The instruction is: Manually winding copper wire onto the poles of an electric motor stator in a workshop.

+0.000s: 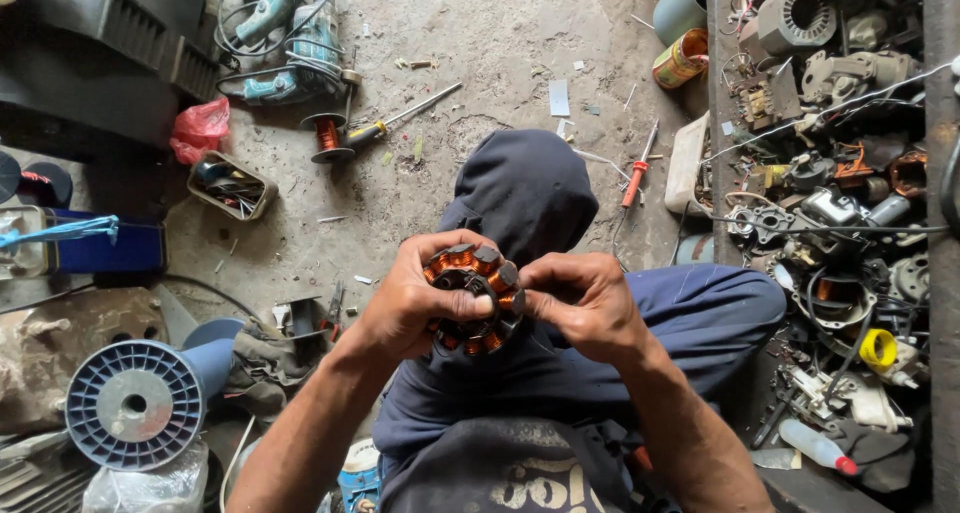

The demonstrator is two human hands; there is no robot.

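I hold a round motor stator (473,298) wound with copper-coloured coils above my lap, over my dark blue trousers. My left hand (405,298) grips its left side, thumb across the front and fingers behind. My right hand (580,301) pinches at the stator's right edge with fingertips closed on a coil or thin wire; the wire itself is too fine to see. My knee (525,188) rises just beyond the stator.
A large blue-grey empty spool (135,405) lies at lower left. A small copper wire spool (327,136), power drills (285,38), a screwdriver (400,116) and a tray of bits (230,186) lie on the dirty floor. Motor parts crowd the shelves (830,173) at right.
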